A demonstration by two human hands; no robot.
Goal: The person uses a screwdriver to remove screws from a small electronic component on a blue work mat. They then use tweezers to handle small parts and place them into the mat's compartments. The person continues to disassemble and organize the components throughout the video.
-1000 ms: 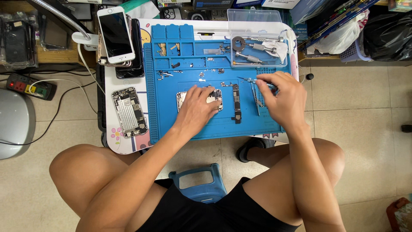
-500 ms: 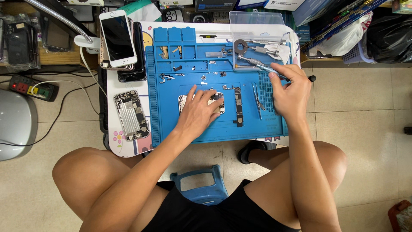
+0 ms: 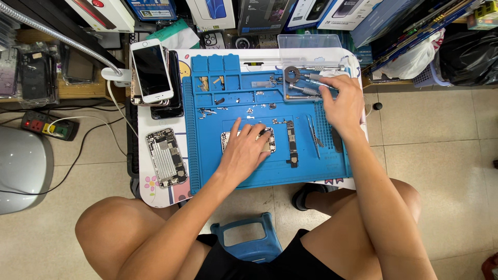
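My left hand lies flat on a small metal phone part in the middle of the blue repair mat, its fingers spread over the part and pressing it down. My right hand is at the tool tray in the mat's upper right corner. Its fingertips are closed on a grey-blue screwdriver, which lies among other screwdrivers. A narrow logic board and tweezers lie on the mat between my hands.
An opened phone chassis lies left of the mat, with a stack of phones behind it. Small screws and parts dot the mat's upper area. A lamp arm, a power strip and a blue stool are nearby.
My right hand moved from the mat's right side up and back to the tool tray, carrying the screwdriver. My left hand stayed on the phone part.
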